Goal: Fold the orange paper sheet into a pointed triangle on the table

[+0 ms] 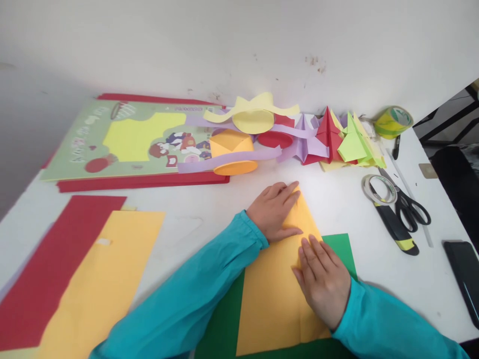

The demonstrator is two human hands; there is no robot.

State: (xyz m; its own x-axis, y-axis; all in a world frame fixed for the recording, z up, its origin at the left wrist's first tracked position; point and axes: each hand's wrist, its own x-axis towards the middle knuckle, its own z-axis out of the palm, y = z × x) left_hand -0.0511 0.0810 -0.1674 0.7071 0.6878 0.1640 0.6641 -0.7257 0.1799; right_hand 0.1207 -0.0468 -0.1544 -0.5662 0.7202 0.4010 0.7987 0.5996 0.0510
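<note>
An orange sheet of paper (273,294), partly folded at its far end, lies on a green sheet (220,331) near the table's front edge. My left hand (275,209) lies flat on the folded top corner, fingers stretched out and close together. My right hand (324,281) presses flat on the right part of the orange sheet, fingers pointing up and left toward the fold. Both arms wear teal sleeves. Neither hand grips anything.
Red (48,269) and orange (101,279) sheets lie at front left. A coloured-paper pack (123,139) sits at back left. Folded paper shapes (299,134), tape roll (392,121), small tape ring (378,189), scissors (406,204), knife (396,232) and phone (466,274) lie right.
</note>
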